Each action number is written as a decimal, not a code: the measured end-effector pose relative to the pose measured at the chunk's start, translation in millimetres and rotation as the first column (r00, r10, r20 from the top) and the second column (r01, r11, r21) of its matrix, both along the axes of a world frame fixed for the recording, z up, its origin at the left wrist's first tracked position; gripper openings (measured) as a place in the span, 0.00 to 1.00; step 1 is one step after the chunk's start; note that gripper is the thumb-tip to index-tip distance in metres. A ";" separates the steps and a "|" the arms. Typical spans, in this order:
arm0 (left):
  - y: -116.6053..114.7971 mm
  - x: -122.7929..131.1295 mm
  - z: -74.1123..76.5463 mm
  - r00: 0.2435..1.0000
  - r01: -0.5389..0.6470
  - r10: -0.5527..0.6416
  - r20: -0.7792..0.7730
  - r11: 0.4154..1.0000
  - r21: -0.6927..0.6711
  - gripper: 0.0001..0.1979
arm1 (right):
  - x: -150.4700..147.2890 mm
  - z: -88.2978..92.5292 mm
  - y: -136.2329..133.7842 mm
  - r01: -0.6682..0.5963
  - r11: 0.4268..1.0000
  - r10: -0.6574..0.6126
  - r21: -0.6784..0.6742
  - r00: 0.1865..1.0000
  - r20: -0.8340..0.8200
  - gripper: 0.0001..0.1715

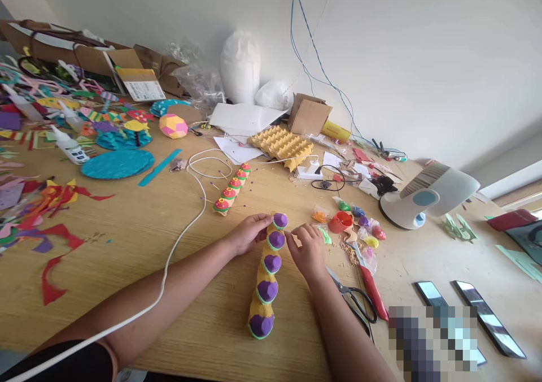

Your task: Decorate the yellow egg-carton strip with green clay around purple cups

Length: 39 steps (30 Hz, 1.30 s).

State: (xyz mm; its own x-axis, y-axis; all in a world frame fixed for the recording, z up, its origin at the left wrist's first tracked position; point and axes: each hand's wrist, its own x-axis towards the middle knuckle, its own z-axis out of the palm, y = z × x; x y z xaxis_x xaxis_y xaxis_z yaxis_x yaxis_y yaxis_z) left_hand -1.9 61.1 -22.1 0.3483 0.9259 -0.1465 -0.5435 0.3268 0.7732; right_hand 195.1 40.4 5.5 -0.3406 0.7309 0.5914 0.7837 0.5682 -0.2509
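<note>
A yellow egg-carton strip (pixel 263 269) lies lengthwise before me, its row of bumps capped in purple with light green rims along their lower edges. My left hand (pixel 250 232) grips the strip's far end, thumb and fingers closed on its left side. On the opposite side, my right hand (pixel 308 249) has curled fingers, with the tips at the edge of the second purple cap (pixel 276 240). Whatever those fingertips may pinch is too small to make out. Beyond my left hand stands a finished-looking carton strip (pixel 231 191) with red caps and pins sticking out.
Scissors (pixel 353 300) and a red-handled knife (pixel 372 291) lie right of my right forearm. Near them are a red cup (pixel 340 222) and bagged coloured clay. A white cable (pixel 169 257) crosses over my left forearm. A fan (pixel 427 195) and phones (pixel 489 320) are at right.
</note>
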 end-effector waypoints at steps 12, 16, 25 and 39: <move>-1.0 0.1 1.0 1.000 0.000 0.000 -0.022 1.000 0.009 0.18 | -1.2 2.4 -1.8 0.014 0.998 -0.016 0.067 0.999 0.040 0.12; 0.1 -0.4 0.3 0.999 -0.032 0.032 -0.018 0.999 -0.020 0.18 | 0.0 2.8 -1.4 -0.008 0.996 0.012 0.085 0.999 -0.049 0.10; 0.4 0.4 -0.3 0.999 -0.029 0.029 -0.014 0.999 -0.018 0.17 | 2.1 3.1 -1.6 -0.037 0.995 0.028 0.097 0.995 0.092 0.10; -0.8 0.5 -0.3 0.997 -0.008 0.009 -0.074 1.000 0.010 0.18 | 0.3 5.5 -1.4 -0.008 0.997 -0.001 0.074 0.992 0.130 0.13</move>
